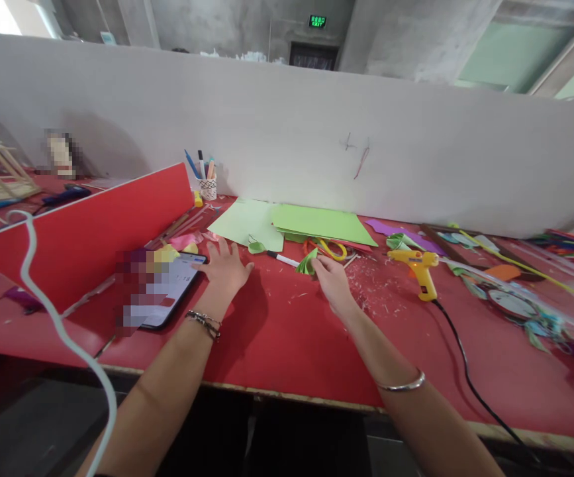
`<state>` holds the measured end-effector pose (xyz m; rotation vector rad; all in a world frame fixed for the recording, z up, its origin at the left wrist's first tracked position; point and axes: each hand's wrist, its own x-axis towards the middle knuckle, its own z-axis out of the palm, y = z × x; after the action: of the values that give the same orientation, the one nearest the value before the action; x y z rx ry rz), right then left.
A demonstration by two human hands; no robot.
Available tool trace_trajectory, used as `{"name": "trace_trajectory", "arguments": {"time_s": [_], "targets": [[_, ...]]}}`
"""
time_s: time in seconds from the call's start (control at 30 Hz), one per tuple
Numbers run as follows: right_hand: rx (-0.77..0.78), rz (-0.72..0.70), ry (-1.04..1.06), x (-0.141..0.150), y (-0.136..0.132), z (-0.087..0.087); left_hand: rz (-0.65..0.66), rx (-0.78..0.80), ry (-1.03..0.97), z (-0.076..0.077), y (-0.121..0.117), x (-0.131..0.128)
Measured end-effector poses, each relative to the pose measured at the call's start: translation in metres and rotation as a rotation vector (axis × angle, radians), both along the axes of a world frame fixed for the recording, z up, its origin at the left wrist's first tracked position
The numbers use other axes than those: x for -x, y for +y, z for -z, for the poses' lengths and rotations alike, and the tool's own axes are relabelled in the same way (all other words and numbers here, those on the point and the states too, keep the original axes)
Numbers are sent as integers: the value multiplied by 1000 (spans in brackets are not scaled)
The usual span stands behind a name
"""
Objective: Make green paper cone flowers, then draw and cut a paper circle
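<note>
My left hand [226, 268] is spread with its fingers apart over the red table, at the upper right edge of a phone [180, 291] whose screen is lit. Between the thumb and fingers of my right hand [334, 281] is a folded piece of green paper [306, 263], pleated like a small fan. A white marker [284, 259] with a dark tip lies between my hands, its right end close to the green paper. Just beyond it rests a small green paper leaf shape [255, 247]. Sheets of green paper [324, 224] and pale green paper [247, 222] lie behind my hands.
A yellow glue gun [420, 268] with a black cord stands right of my right hand. Paper scraps [379, 285] litter the table nearby. A red divider [102, 232] stands at left, a white cable [63, 331] hanging before it. A pen cup [208, 187] stands against the white partition [277, 132].
</note>
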<state>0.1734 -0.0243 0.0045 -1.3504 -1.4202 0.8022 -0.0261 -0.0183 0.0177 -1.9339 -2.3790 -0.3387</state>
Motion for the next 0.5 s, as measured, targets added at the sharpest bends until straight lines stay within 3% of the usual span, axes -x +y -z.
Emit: {"name": "trace_trajectory", "arguments": {"time_s": [0.13, 0.23, 0.37, 0.5], "targets": [[-13, -15, -8, 0, 1, 1, -58, 67, -57, 7, 8, 8], [-29, -11, -30, -1, 1, 1, -14, -40, -1, 5, 8, 8], [-52, -50, -71, -1, 0, 0, 257, -347, 53, -2, 4, -6], [-78, -96, -171, 1, 0, 0, 565, -405, -169, -3, -2, -29]]}}
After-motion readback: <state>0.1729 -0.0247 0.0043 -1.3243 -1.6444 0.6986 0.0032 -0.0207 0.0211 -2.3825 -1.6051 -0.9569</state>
